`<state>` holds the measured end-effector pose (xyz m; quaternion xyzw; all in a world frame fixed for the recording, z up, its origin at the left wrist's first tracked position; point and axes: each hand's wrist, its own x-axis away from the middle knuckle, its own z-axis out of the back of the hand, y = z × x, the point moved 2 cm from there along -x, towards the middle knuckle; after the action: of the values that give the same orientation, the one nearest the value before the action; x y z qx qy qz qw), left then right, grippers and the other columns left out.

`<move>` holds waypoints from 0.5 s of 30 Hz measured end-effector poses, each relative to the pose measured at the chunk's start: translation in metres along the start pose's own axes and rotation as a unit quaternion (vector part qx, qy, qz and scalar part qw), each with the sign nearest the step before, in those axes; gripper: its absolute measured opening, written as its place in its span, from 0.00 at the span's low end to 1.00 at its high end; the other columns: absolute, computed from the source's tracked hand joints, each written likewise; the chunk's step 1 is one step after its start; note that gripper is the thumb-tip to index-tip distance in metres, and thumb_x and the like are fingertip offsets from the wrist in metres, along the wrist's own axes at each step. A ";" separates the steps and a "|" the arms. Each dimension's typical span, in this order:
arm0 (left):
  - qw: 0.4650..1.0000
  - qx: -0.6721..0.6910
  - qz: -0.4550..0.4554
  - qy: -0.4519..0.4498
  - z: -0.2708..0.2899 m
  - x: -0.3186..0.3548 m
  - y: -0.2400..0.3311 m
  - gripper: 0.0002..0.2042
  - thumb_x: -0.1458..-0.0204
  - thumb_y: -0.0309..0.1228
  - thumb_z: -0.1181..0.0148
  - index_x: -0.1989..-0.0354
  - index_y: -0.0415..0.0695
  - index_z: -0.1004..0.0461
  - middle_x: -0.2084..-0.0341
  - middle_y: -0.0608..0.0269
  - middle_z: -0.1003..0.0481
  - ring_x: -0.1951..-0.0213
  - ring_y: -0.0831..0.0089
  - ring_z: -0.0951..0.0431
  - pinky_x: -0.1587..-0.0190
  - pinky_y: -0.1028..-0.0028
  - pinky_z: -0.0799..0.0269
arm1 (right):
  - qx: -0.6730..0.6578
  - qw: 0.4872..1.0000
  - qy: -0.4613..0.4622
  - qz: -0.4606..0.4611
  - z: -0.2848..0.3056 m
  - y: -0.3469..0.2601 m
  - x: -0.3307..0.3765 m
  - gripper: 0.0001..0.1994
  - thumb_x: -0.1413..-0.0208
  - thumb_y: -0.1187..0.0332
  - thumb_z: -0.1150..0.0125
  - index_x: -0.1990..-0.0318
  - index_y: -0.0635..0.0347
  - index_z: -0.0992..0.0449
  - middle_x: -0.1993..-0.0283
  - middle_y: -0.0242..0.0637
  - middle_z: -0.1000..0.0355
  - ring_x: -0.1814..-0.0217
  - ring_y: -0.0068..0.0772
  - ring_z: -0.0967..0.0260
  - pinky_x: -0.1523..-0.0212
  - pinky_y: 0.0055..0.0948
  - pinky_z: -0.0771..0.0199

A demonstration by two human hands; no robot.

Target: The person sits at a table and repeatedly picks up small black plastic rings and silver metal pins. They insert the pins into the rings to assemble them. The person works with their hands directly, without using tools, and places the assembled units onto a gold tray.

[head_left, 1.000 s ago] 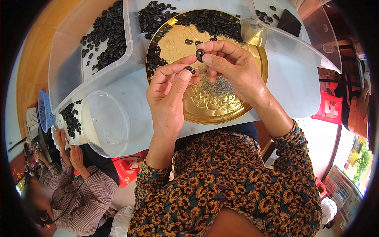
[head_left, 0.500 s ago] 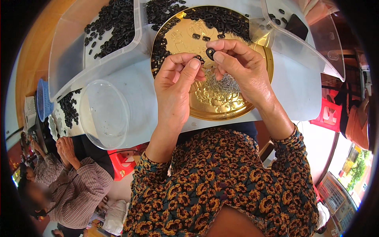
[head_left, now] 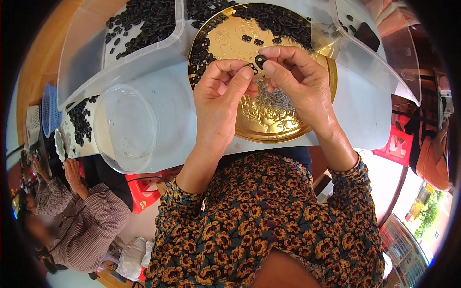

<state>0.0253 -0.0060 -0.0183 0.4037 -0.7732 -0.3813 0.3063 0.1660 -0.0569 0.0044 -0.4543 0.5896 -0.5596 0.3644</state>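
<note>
A white table (head_left: pixel 158 110) fills the upper half of the view, and on it, from the largest down, stand a clear plastic bin (head_left: pixel 96 53) at the upper left holding a heap of small black parts (head_left: pixel 144 21), a second clear bin (head_left: pixel 379 53) at the upper right, a round gold tray (head_left: pixel 307 110) in the middle, and an empty clear plastic bowl (head_left: pixel 125 127) at the table's near-left edge. The tray carries a band of the same black parts along its far and left rim (head_left: pixel 273 19) and a small pile of silvery metal pieces (head_left: pixel 273 98) near its centre. Both forearms, in sleeves of a dark cloth with orange flowers, rise from the lower edge and meet over the tray. The left hand (head_left: pixel 218 103) is raised with its back to the camera, wrist bent a little, fingers curled and the thumb and forefinger pressed together on something tiny and dark (head_left: pixel 250 67) — what it is cannot be told. The right hand (head_left: pixel 300 84) comes in from the right, fingers bent inward, its thumb and forefinger pinching a small black oval part (head_left: pixel 260 61) — this piece sits just above the silvery pile, at the point where the two hands' fingertips nearly touch. At the lower left another person in a striped shirt (head_left: pixel 91 221) sits beside the table, hands raised near more black parts (head_left: pixel 79 117).
</note>
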 end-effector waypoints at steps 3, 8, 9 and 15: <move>1.000 0.003 0.007 0.006 0.000 0.001 -0.003 0.06 0.44 0.24 0.43 0.60 0.37 0.29 0.70 0.64 0.26 0.70 0.78 0.25 0.65 0.77 0.27 | 0.028 1.000 -0.013 -0.002 -0.002 -0.001 0.002 0.11 0.42 0.73 0.42 0.53 0.65 0.26 0.62 0.30 0.26 0.64 0.13 0.32 0.67 0.16 0.30; 1.000 0.017 -0.002 0.015 0.000 0.002 -0.005 0.06 0.44 0.23 0.43 0.60 0.37 0.29 0.70 0.63 0.26 0.71 0.78 0.25 0.66 0.77 0.25 | 0.038 0.999 -0.009 -0.008 -0.005 -0.001 0.003 0.11 0.43 0.74 0.42 0.53 0.65 0.27 0.62 0.30 0.26 0.62 0.14 0.31 0.64 0.16 0.29; 1.000 0.019 -0.001 0.018 0.000 0.003 -0.004 0.06 0.44 0.23 0.43 0.60 0.37 0.29 0.70 0.62 0.26 0.71 0.78 0.25 0.66 0.77 0.25 | 0.046 0.999 -0.009 -0.008 -0.005 -0.002 0.003 0.11 0.43 0.74 0.42 0.53 0.65 0.27 0.62 0.30 0.26 0.61 0.14 0.30 0.63 0.16 0.28; 0.999 0.027 -0.010 0.022 0.001 0.003 -0.004 0.06 0.45 0.23 0.42 0.61 0.36 0.29 0.71 0.62 0.25 0.71 0.77 0.24 0.67 0.77 0.25 | 0.049 0.999 -0.011 -0.014 -0.007 -0.002 0.004 0.11 0.43 0.74 0.42 0.53 0.66 0.27 0.62 0.31 0.26 0.61 0.15 0.30 0.63 0.16 0.28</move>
<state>0.0240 -0.0098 -0.0217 0.4278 -0.7722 -0.3539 0.3089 0.1583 -0.0587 0.0074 -0.4507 0.5511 -0.5875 0.3847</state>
